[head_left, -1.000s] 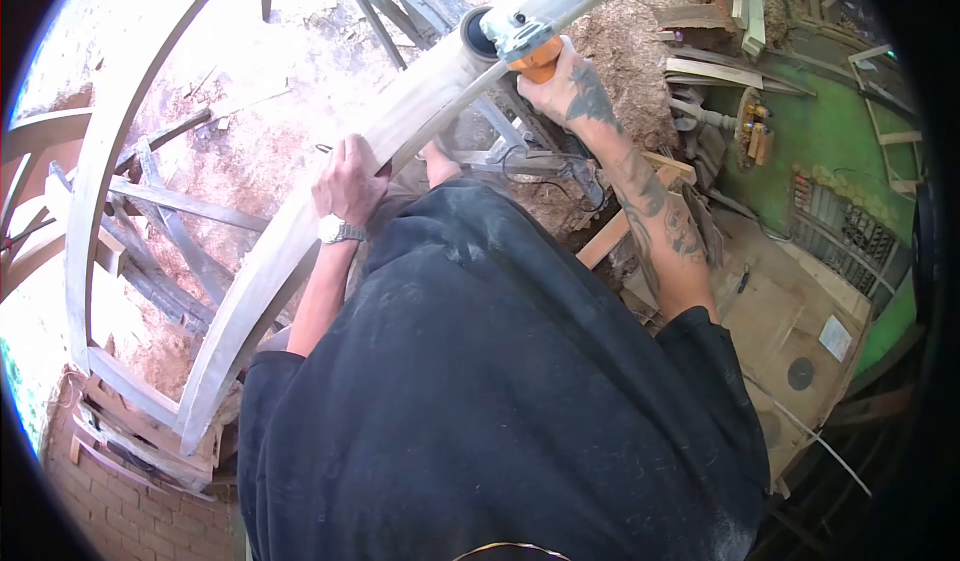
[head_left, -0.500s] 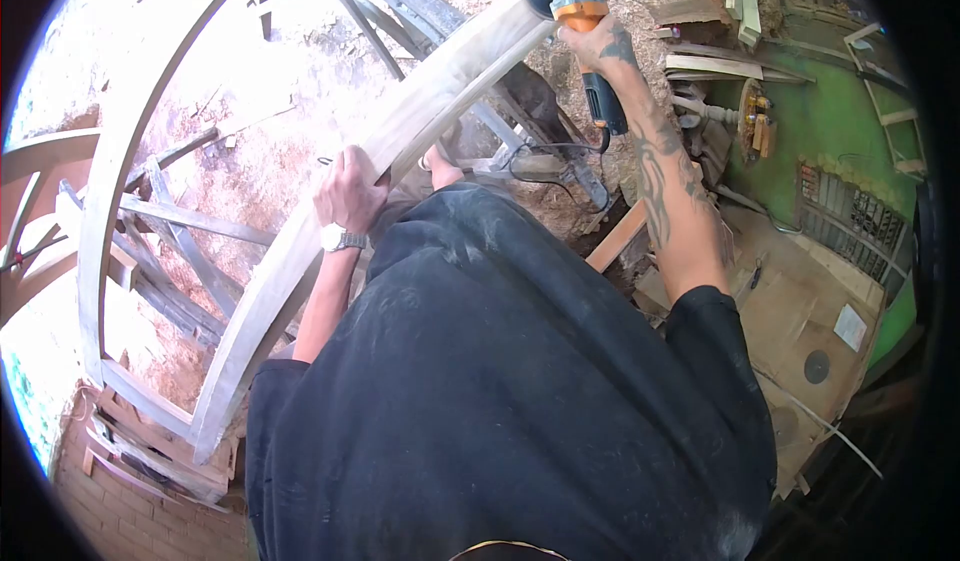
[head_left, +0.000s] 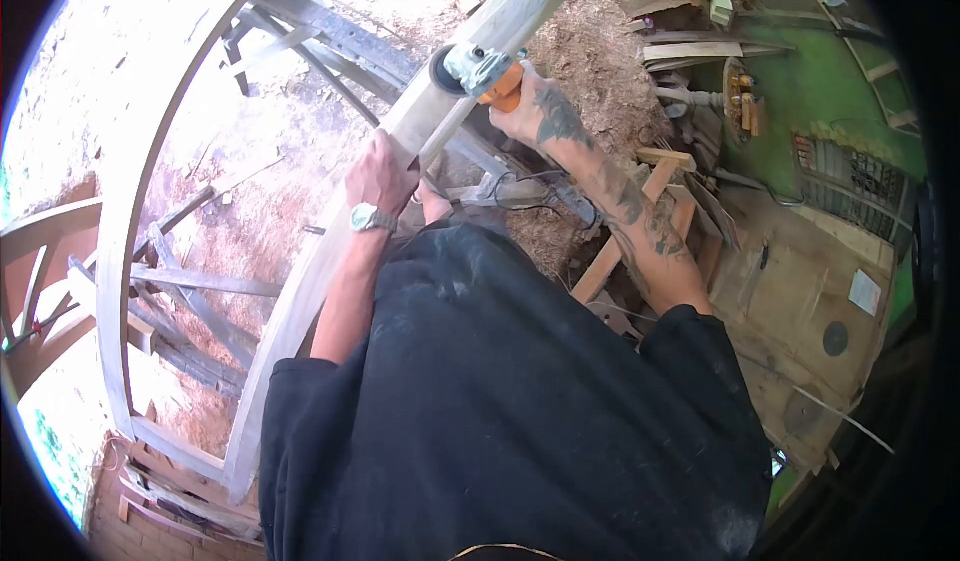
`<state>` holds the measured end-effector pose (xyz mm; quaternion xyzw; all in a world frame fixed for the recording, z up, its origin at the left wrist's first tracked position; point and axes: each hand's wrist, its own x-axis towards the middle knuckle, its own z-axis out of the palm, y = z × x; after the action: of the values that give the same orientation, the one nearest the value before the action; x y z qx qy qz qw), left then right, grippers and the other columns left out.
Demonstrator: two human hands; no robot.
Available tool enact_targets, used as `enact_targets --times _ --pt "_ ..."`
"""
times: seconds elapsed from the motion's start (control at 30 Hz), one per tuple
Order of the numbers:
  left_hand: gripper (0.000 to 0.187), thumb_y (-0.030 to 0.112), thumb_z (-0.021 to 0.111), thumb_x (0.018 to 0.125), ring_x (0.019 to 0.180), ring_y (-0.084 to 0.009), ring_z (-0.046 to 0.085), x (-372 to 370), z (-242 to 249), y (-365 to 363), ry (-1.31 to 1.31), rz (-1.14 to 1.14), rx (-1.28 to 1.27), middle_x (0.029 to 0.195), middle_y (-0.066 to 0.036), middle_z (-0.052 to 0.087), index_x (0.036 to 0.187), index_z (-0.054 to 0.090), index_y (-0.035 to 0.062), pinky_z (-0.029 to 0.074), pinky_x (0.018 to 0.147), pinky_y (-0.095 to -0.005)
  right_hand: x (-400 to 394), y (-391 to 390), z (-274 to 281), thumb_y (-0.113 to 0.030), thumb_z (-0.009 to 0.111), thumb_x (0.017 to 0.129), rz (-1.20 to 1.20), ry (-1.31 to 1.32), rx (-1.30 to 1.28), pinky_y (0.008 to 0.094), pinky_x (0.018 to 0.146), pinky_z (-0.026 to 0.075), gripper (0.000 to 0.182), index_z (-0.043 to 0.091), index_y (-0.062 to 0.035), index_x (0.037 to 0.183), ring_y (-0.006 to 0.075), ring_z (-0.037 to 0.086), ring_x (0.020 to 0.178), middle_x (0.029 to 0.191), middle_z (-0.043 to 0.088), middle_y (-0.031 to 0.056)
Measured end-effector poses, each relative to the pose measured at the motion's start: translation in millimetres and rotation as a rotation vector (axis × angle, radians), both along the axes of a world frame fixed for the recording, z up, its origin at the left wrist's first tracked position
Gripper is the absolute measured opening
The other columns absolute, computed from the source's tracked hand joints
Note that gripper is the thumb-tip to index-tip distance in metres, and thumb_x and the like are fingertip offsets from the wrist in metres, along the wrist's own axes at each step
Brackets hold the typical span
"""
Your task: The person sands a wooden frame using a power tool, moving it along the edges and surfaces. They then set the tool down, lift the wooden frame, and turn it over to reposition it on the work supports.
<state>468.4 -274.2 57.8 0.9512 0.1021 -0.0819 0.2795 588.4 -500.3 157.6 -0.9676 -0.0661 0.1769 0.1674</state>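
Observation:
My right hand (head_left: pixel 517 111) is wrapped round the orange body of an angle grinder (head_left: pixel 490 76). The grinder's round disc (head_left: pixel 447 70) lies against the face of a long, pale, curved wooden beam (head_left: pixel 300 296). Lower down the same beam, my left hand (head_left: pixel 381 176) grips its edge, fingers over the top and a watch on the wrist. The beam belongs to a large wooden frame, whose curved outer piece (head_left: pixel 135 191) rises on the left. Most of the grinder's handle is hidden behind my right hand and forearm.
Grey trestle supports (head_left: pixel 340 36) stand beneath the beam. Sawdust and shavings (head_left: pixel 590 51) cover the ground. On the right are wooden offcuts (head_left: pixel 690 51), a green floor (head_left: pixel 790 101) and a wooden board (head_left: pixel 790 291) with a dark disc on it. A cable (head_left: pixel 540 176) runs below the grinder.
The grinder in my right hand has come down along the beam, closer to my left hand. My left hand still grips the beam. The whole view has shifted slightly.

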Motion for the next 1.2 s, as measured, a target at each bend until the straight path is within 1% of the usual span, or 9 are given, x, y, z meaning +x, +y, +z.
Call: enact_targets --times 0.13,0.27,0.4,0.53,0.57,0.8,0.83,1.07,1.2 --pt "0.055 0.047 0.079 0.082 0.082 -0.0446 0.072 -2 7 -6 0.05 0.045 0.016 0.092 -0.024 0.073 0.106 0.057 0.003 0.057 0.069 -0.0531 59 -31 -3 -0.036 0.08 0.079 -0.094 0.006 0.051 0.0455 0.093 0.06 0.065 0.06 -0.0011 0.13 0.0414 0.073 0.105 0.111 0.073 0.0258" --pt "0.053 0.046 0.08 0.081 0.08 -0.043 0.072 0 10 -6 0.036 0.055 0.045 0.09 -0.022 0.072 0.104 0.057 0.0039 0.057 0.068 -0.0522 127 -72 -18 -0.039 0.078 0.079 -0.112 0.019 -0.116 0.0421 0.091 0.06 0.064 0.064 -0.0009 0.127 0.0347 0.075 0.105 0.111 0.075 0.0224" --pt "0.047 0.036 0.082 0.078 0.081 -0.0392 0.071 4 16 -9 0.042 0.071 0.048 0.09 -0.017 0.07 0.104 0.059 0.0038 0.057 0.068 -0.0486 172 -92 -11 -0.042 0.08 0.079 -0.201 0.08 -0.076 0.0417 0.081 0.062 0.063 0.07 0.0089 0.114 0.0312 0.077 0.093 0.098 0.075 0.0252" --pt "0.047 0.032 0.083 0.076 0.082 -0.0387 0.071 6 13 -11 0.027 0.076 0.069 0.09 -0.017 0.069 0.106 0.06 0.0038 0.057 0.07 -0.0477 225 -134 -33 -0.052 0.082 0.073 -0.166 -0.055 -0.18 0.0403 0.073 0.061 0.072 0.072 0.0067 0.113 0.0271 0.077 0.085 0.096 0.076 0.0206" --pt "0.048 0.032 0.083 0.075 0.083 -0.0386 0.071 6 13 -11 0.026 0.075 0.078 0.09 -0.017 0.069 0.106 0.06 0.0037 0.057 0.07 -0.0475 239 -137 -28 -0.056 0.082 0.073 -0.236 0.071 -0.192 0.0389 0.079 0.061 0.079 0.071 0.0063 0.12 0.0273 0.076 0.091 0.104 0.077 0.019" --pt "0.057 0.029 0.085 0.07 0.082 -0.0387 0.07 8 11 -11 0.021 0.082 0.074 0.091 -0.018 0.07 0.116 0.063 0.0037 0.056 0.07 -0.0478 316 -188 -44 -0.054 0.083 0.073 -0.299 0.088 -0.146 0.04 0.081 0.062 0.087 0.064 0.0095 0.13 0.0267 0.075 0.095 0.115 0.073 0.021" --pt "0.057 0.029 0.085 0.07 0.081 -0.0388 0.07 8 11 -12 0.015 0.08 0.078 0.091 -0.018 0.071 0.116 0.063 0.0039 0.056 0.07 -0.0478 314 -189 -47 -0.051 0.083 0.074 -0.317 0.044 -0.158 0.0392 0.08 0.06 0.073 0.071 0.0012 0.124 0.0268 0.076 0.09 0.107 0.076 0.0188" --pt "0.057 0.03 0.086 0.071 0.08 -0.0396 0.071 9 11 -13 0.012 0.092 0.069 0.091 -0.019 0.071 0.117 0.063 0.0051 0.056 0.07 -0.0483 220 -131 -7 -0.043 0.083 0.077 -0.315 0.192 -0.075 0.0393 0.078 0.062 0.064 0.069 0.0031 0.12 0.0274 0.076 0.09 0.108 0.075 0.0198" --pt "0.055 0.028 0.085 0.072 0.081 -0.0399 0.071 13 16 -16 0.011 0.1 0.061 0.092 -0.019 0.072 0.118 0.063 0.0052 0.056 0.071 -0.049 186 -126 -24 -0.041 0.082 0.079 -0.025 -0.137 -0.048 0.04 0.076 0.063 0.059 0.07 0.0007 0.119 0.0298 0.077 0.087 0.102 0.076 0.0199"
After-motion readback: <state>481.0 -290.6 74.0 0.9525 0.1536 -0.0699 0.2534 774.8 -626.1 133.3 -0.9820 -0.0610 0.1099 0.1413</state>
